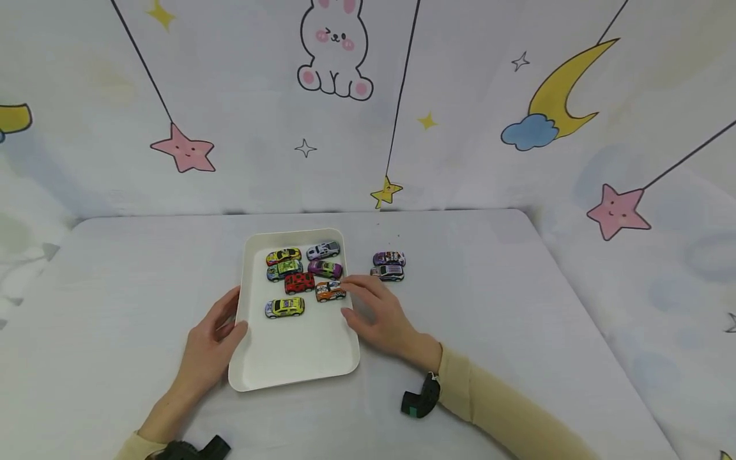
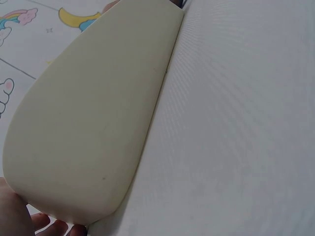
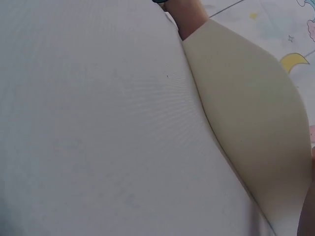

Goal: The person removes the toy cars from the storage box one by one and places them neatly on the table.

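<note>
White and shallow, the tray (image 1: 296, 358) could tip its cars (image 1: 299, 283) if your left hand (image 1: 208, 348), gripping its left edge, outlifts your right hand (image 1: 382, 319), whose hold isn't clear.

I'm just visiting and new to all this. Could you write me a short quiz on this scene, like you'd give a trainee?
1. How many toy cars lie in the tray?
2. True or false: the left hand is holding the red car.
3. Which car is at the fingertips of the right hand?

Key:
1. Seven; two more cars lie outside it.
2. False; it holds the tray's edge.
3. The orange-and-white car.
</note>
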Available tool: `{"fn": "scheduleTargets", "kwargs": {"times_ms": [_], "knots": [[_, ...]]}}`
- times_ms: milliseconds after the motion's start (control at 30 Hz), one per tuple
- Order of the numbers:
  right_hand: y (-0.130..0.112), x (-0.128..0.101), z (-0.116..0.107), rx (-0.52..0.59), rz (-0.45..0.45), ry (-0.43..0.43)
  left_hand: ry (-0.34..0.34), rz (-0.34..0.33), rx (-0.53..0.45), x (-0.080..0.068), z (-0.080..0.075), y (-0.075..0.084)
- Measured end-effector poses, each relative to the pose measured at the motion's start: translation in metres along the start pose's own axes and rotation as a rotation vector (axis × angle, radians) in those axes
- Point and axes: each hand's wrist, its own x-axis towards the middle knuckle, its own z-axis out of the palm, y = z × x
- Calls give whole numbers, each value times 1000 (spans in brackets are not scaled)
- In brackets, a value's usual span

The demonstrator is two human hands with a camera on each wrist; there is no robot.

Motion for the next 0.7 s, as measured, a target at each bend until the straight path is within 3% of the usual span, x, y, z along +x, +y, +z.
{"fn": "scheduleTargets", "kwargs": {"times_ms": [200, 567, 700], "knots": [[-4, 6, 0, 3, 2, -103, -7, -17, 8, -2, 1, 2], [-15, 32, -3, -97, 135, -359, -7, -19, 4, -1, 1, 2], [-14, 40, -3, -125, 117, -419, -7, -16, 4, 0, 1, 2]]}}
